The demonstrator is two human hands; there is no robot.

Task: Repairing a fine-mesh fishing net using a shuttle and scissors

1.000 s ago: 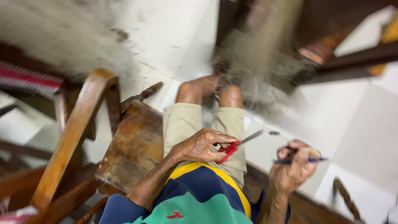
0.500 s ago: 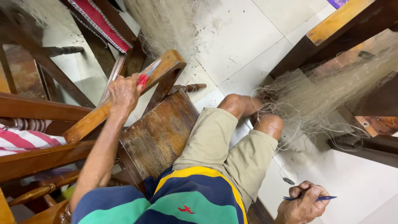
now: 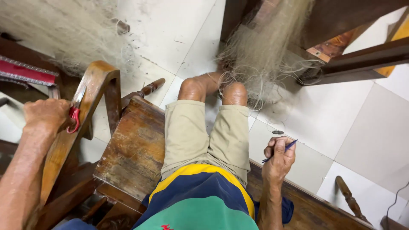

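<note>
My left hand (image 3: 47, 116) is closed around red-handled scissors (image 3: 75, 117) and rests against the curved wooden armrest (image 3: 91, 85) at the left. My right hand (image 3: 279, 156) grips a thin blue netting needle (image 3: 281, 150) out to the right of my knees. I sit on a worn wooden bench (image 3: 132, 145), in khaki shorts, knees pointing away. A pale fishing net (image 3: 264, 51) hangs in a bundle just beyond my knees, and more of the net (image 3: 64, 34) spreads at the upper left.
White floor tiles (image 3: 341, 123) lie to the right and ahead. Dark wooden furniture (image 3: 358, 55) stands at the upper right. A red striped cushion (image 3: 25, 73) sits at the far left. A turned wooden leg (image 3: 347, 198) lies at lower right.
The view has swung back to the right. My left hand with the scissors has come down from the top of the armrest to its side. My right hand still holds the needle.
</note>
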